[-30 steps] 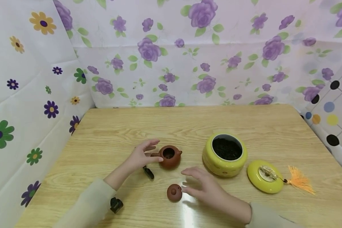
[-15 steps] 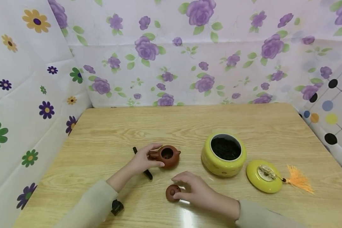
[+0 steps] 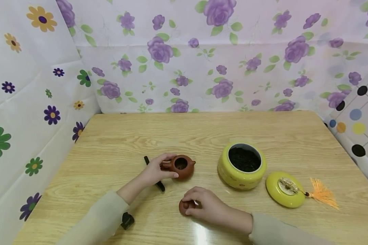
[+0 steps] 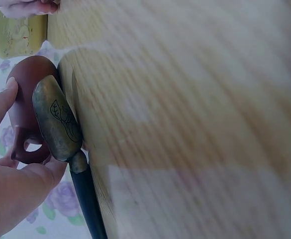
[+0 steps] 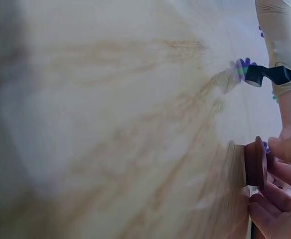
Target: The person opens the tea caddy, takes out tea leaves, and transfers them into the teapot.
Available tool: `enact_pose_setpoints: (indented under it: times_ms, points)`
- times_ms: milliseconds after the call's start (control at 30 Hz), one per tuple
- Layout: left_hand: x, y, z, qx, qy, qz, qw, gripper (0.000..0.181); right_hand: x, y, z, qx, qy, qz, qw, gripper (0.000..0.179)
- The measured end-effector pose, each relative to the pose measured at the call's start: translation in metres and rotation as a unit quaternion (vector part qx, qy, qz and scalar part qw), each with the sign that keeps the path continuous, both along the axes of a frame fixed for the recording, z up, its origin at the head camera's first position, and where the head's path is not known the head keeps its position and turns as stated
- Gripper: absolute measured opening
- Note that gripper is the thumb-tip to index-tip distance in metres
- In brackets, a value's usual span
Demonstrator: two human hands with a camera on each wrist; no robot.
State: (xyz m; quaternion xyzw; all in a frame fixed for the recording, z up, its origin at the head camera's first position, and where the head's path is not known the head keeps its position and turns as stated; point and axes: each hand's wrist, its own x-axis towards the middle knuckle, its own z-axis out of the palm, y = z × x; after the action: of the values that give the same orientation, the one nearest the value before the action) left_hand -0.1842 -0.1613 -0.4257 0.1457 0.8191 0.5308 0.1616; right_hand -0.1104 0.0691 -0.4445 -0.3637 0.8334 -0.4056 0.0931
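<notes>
A brown clay teapot point(image 3: 187, 172) with its top uncovered stands near the middle of the table. My left hand point(image 3: 155, 173) holds it at the handle side, thumb on the near side and fingers on the far side. In front of it, in the left wrist view, lies a tea scoop point(image 4: 58, 119) with a leaf engraving and a dark handle. My right hand point(image 3: 208, 206) pinches the knob of the round teapot lid point(image 3: 183, 207). That lid point(image 5: 254, 163) sits low at the table surface in the right wrist view; fingers partly cover it.
A yellow jar point(image 3: 242, 178) filled with dark tea leaves stands right of the teapot. Its yellow lid point(image 3: 274, 190), with an orange tassel point(image 3: 322, 194), lies beside it. A small black device point(image 3: 127, 220) shows at the left sleeve. Floral cloth point(image 3: 202, 78) hangs behind the table.
My right hand has moved left and down onto the teapot lid and now pinches its knob. My left fingers have closed in around the teapot's handle side.
</notes>
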Motion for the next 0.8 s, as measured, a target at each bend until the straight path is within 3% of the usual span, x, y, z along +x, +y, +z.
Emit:
enact_pose_setpoints:
  times_ms: [633,800]
  points:
    - [-0.0002,-0.0005,0.0001,-0.007,-0.009,0.004,0.9999,0.065,0.0006,-0.0003,-0.0015,0.003,0.019,-0.002,0.9998,0.015]
    - [-0.0008,0.0005,0.0004,-0.005,-0.008,0.006,0.9999,0.064,0.0003,0.0061,-0.0013,-0.016,-0.004,-0.002,0.9999,0.014]
